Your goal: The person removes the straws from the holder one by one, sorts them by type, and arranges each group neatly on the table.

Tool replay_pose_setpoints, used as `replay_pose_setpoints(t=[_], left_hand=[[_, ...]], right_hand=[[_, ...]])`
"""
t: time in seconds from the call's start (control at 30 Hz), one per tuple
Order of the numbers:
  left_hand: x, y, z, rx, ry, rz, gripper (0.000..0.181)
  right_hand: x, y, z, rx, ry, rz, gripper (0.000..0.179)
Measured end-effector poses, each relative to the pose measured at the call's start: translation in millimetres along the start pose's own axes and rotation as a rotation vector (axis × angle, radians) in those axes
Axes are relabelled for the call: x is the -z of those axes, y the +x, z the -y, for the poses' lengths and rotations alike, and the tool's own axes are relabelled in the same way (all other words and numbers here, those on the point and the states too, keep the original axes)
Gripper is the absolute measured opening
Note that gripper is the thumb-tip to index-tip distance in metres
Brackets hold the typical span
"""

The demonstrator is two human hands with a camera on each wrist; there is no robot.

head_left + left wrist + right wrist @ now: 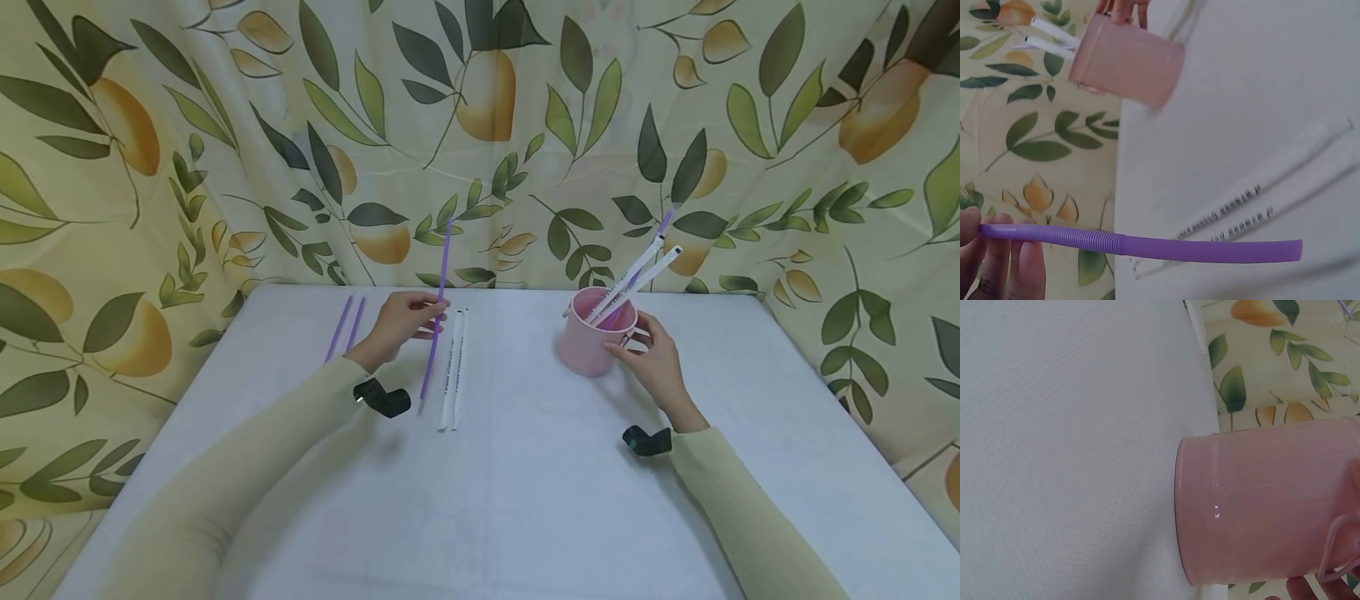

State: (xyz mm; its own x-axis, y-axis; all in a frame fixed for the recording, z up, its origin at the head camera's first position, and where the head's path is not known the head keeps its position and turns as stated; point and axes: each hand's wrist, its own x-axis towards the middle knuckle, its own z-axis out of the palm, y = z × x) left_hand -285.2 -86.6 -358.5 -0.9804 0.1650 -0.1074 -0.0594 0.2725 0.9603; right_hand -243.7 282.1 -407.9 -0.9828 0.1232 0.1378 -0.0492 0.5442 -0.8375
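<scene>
My left hand [400, 325] pinches a purple bendy straw [430, 367] near its upper part, its lower end close over the table. In the left wrist view the ribbed bend of the straw [1072, 235] shows just past the fingertips. Beside it lie two straws in white printed wrappers [447, 375]. My right hand [660, 362] grips a pink bucket [581, 354] by its near right side, at the small handle [1330, 547]. Out of the bucket lean white-wrapped straws [654, 271] and a purple straw [667, 220]. The bucket's bottom is hidden from the head view.
Two more purple straws [340, 328] lie left of my left hand, partly behind the wrist. A white cloth covers the table [510, 492]. Behind its far edge hangs a curtain [495, 208] printed with leaves and fruit. Each wrist wears a black camera [647, 441].
</scene>
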Motion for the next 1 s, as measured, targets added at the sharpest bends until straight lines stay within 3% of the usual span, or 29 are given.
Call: replay_pose_setpoints(t=[0.57, 1.0], left_hand=[[70.5, -26.5, 17.9, 0.024, 0.165, -0.018, 0.037], [123.5, -36.0, 40.2, 0.110, 0.240, -0.023, 0.046]], right_hand=[[-1, 2.3, -4, 0.005, -0.006, 0.004, 0.079], [0, 2.5, -4, 0.007, -0.011, 0.004, 0.079]])
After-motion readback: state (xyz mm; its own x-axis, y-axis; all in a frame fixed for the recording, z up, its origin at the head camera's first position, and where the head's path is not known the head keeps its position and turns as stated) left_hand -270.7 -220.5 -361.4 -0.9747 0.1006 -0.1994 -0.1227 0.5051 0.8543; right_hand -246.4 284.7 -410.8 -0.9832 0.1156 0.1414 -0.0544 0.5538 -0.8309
